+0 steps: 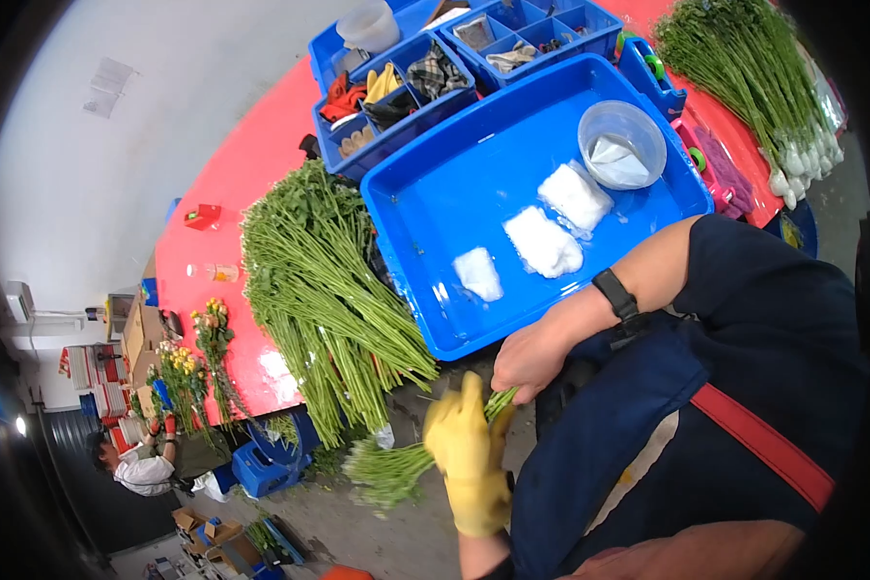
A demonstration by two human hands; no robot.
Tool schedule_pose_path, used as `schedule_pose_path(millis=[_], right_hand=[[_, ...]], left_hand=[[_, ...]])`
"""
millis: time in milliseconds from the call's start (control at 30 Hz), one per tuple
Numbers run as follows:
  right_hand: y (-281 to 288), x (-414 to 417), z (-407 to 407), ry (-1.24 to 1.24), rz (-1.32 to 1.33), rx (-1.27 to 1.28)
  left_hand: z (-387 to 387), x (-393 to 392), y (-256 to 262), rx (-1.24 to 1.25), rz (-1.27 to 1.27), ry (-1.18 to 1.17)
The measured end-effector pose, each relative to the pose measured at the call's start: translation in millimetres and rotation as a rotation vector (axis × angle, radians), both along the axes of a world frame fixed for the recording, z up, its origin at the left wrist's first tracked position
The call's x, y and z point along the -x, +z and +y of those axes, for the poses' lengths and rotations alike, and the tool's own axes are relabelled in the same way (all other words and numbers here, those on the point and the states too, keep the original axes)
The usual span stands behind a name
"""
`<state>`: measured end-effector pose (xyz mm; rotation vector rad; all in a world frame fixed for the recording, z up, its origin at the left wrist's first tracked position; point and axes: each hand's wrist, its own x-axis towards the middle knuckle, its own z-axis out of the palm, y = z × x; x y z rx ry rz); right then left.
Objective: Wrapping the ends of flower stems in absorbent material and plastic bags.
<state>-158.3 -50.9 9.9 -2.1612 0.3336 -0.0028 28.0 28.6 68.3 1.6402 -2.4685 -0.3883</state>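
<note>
My left hand (471,442), in a yellow glove, is closed around a small bunch of green stems (406,464), its blurred leafy heads pointing left. The bare right hand (529,362), with a black wristband above it, grips the cut ends of this bunch. Beyond it lies a blue plastic tray (435,196). Inside are white wet-looking pads (543,241) and a clear round tub (622,145) with white material in it. A large pile of green-stemmed foliage (319,290) rests on the red table (261,130), left of the tray.
Blue divided bins (420,116) with gloves and cloths stand behind the tray. Bundled stems with wrapped white ends (761,80) lie at upper right, near pink and blue tape dispensers. A co-worker (145,464) handles flowers at far left. A blue stool (261,464) is below the table edge.
</note>
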Motion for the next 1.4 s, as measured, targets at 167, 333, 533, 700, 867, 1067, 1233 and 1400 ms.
schedule_pose_path(millis=[167,333,533,700,867,1067,1233,1400], right_hand=[[-14.4,19.0,-44.1,-0.270,0.069,-0.811],[-31.3,43.0,-45.2,-0.563,0.055,-0.613],[-34.1,19.6,-8.5,-0.479,0.093,-0.708],[-35.5,30.8,-7.6,-0.740,0.002,-0.867],[-20.3,43.1,-10.9,-0.497,0.039,-0.469],[-27.4,37.5,-15.6,-0.472,-0.063,-0.451],[-61.0,104.4,-72.6,-0.660,-0.090,0.094],[-111.8,140.0,-67.6,-0.322,0.529,0.505]], left_hand=[[2.3,-0.6,-64.0,-0.935,0.866,0.577],[-2.8,-0.9,-64.7,-1.063,1.126,0.667],[14.2,14.5,-78.1,-1.054,1.319,0.663],[13.1,19.2,-71.6,-1.221,1.189,0.622],[22.0,33.2,-70.4,-1.141,1.128,0.664],[19.9,34.2,-71.6,-1.033,1.194,0.630],[14.1,30.1,-71.5,-0.873,1.223,0.711],[-8.3,44.8,-66.0,-0.826,1.161,0.917]])
